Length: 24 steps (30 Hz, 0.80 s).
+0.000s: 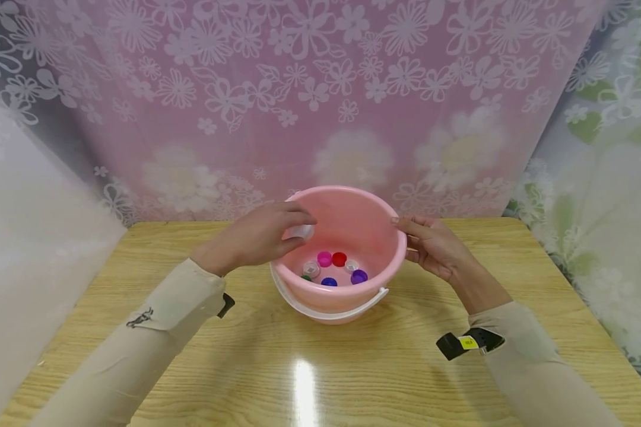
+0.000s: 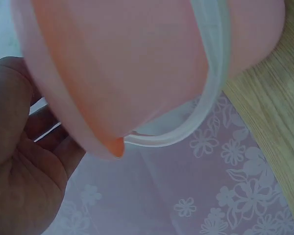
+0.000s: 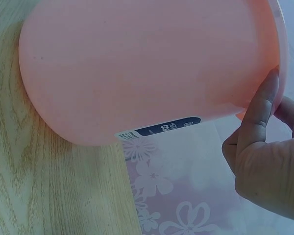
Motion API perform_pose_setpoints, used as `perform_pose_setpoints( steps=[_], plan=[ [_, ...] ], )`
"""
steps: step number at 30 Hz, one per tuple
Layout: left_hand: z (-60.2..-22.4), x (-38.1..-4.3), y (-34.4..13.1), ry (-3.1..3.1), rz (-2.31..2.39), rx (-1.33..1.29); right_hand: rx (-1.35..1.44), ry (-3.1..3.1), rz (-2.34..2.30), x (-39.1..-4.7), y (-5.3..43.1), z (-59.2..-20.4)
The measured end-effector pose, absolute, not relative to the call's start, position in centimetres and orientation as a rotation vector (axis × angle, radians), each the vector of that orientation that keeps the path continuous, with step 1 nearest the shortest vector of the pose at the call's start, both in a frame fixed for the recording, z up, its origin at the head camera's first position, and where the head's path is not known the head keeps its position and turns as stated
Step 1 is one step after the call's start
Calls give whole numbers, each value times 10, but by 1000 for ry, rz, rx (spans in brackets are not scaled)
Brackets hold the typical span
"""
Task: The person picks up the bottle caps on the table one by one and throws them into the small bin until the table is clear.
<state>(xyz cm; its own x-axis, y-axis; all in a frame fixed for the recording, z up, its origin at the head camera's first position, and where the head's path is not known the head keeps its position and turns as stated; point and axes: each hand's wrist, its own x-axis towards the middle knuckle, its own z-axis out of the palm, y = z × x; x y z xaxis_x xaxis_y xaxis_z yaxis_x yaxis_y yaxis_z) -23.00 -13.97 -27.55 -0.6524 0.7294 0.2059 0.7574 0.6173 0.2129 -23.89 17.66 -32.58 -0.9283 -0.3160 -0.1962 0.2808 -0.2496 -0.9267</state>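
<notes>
A pink bucket stands on the table with its white handle hanging down the near side. Several small round caps lie on its bottom, among them a pink cap, a red cap, a blue cap and a purple cap. My left hand reaches over the left rim and holds a whitish cap between thumb and fingers; the left wrist view hides that cap behind the rim. My right hand grips the right rim, thumb on top and fingers against the outside wall.
The wooden table reaches toward me and to both sides of the bucket. A pink flowered cloth hangs along its back edge, with pale cloth at the left and a leafy one at the right.
</notes>
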Motion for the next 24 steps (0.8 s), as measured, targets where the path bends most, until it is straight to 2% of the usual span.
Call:
perform_pose_setpoints(
  steps=[24],
  plan=[
    [-288,-238,-129,-2843,-442,-1185,-42,1644,-2212,-240,175,-327]
  ],
)
